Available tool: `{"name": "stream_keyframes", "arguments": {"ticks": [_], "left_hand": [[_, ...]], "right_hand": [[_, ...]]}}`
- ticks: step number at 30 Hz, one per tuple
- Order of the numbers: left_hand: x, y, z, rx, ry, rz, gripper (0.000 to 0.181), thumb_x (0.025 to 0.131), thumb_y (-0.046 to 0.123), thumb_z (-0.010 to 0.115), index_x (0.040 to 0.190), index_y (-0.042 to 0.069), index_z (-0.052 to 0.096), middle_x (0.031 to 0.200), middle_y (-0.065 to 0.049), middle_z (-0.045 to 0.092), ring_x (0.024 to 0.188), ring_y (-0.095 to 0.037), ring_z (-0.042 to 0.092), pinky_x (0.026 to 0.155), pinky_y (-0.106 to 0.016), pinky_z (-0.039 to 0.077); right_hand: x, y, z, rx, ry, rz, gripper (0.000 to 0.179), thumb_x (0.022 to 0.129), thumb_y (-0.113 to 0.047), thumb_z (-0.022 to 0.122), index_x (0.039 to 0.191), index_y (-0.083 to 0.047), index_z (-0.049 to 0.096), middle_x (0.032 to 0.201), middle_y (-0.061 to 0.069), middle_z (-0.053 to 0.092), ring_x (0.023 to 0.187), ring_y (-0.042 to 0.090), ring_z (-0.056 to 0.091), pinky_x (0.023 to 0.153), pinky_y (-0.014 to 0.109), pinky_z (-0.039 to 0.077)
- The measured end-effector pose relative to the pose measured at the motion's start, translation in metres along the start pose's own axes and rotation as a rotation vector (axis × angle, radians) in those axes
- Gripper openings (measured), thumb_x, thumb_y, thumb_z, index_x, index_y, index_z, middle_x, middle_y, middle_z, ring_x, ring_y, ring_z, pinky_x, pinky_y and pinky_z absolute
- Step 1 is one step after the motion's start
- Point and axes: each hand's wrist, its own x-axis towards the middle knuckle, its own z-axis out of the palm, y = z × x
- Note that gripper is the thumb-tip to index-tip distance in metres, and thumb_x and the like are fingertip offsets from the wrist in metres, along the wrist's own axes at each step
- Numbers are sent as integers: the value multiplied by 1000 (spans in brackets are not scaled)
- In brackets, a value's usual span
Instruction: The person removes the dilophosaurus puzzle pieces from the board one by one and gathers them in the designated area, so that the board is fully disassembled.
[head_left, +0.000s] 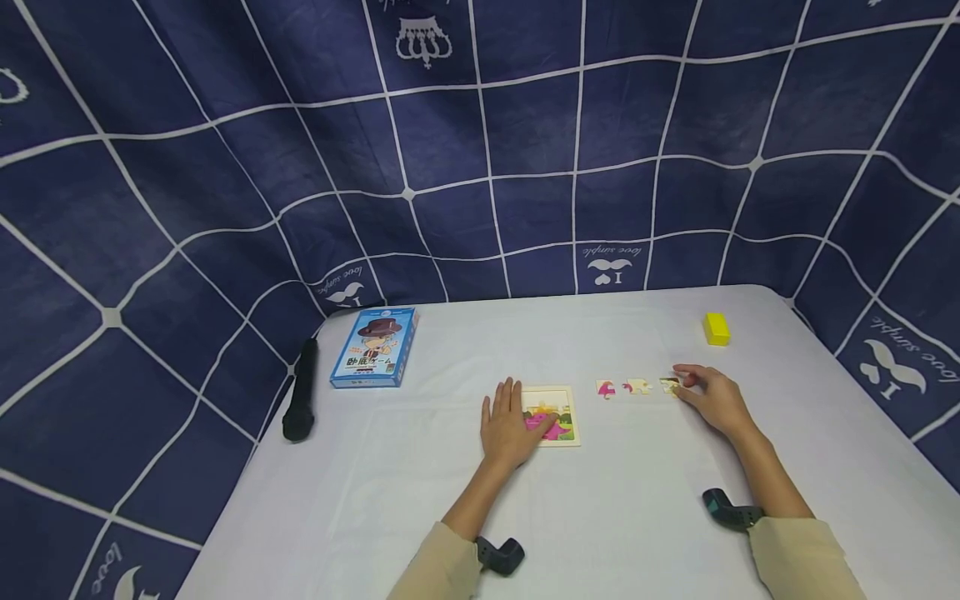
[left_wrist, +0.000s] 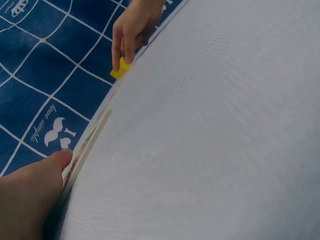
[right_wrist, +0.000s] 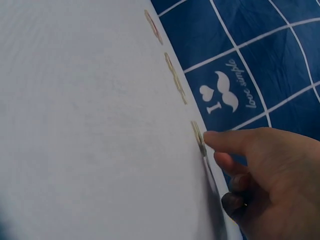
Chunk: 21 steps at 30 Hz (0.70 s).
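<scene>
Flat on a small square jigsaw tray (head_left: 564, 442) lies my left hand (head_left: 507, 427), fingers straight, thumb across the pink and green picture. The tray's upper part shows bare wood. To its right, a row of loose jigsaw pieces lies on the white table: a pink piece (head_left: 605, 388), a pink-and-cream piece (head_left: 637, 387) and a cream-and-brown piece (head_left: 667, 385). My right hand (head_left: 717, 402) is at the last one, its thumb at the piece's edge, the index finger apart from the thumb. In the right wrist view that piece (right_wrist: 197, 135) lies flat.
A yellow block (head_left: 716, 329) stands beyond my right hand. At the back left is a blue card-game box (head_left: 375, 348), with a black microphone-like object (head_left: 302, 392) along the left edge. A dark blue patterned curtain (head_left: 450, 150) surrounds the table (head_left: 420, 500).
</scene>
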Motion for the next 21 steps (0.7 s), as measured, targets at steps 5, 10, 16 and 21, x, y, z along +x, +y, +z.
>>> {"name": "stream_keyframes", "arguments": {"ticks": [5,10,16,21], "left_hand": [[2,-3,-4,-73,-52,34,90,83,66,47,144,4,27,149,-13,25,138,-27,17,110,-50,9],[4,-16,-10,-170,-72,112,83,86,58,49,144,2,27,148,-12,28,137,-26,21,110,-48,12],[4,-34,-19,-296,-61,167,68,93,43,47,144,2,27,146,-11,32,135,-24,28,111,-41,18],[2,-41,-22,-251,-98,179,69,93,45,46,145,5,26,147,-9,31,135,-22,26,111,-36,17]], "right_hand": [[1,-16,3,47,32,-69,36,81,-6,67,116,0,60,82,7,57,70,21,42,60,32,32],[0,-40,19,80,42,-164,32,80,-5,69,112,-3,64,78,3,58,61,15,39,53,26,32],[-3,-78,42,155,64,-244,37,79,-3,70,115,-4,62,77,1,59,50,10,34,43,23,30],[-6,-105,64,216,43,-274,36,79,-3,70,114,-6,63,76,-3,59,48,7,35,42,22,31]]}}
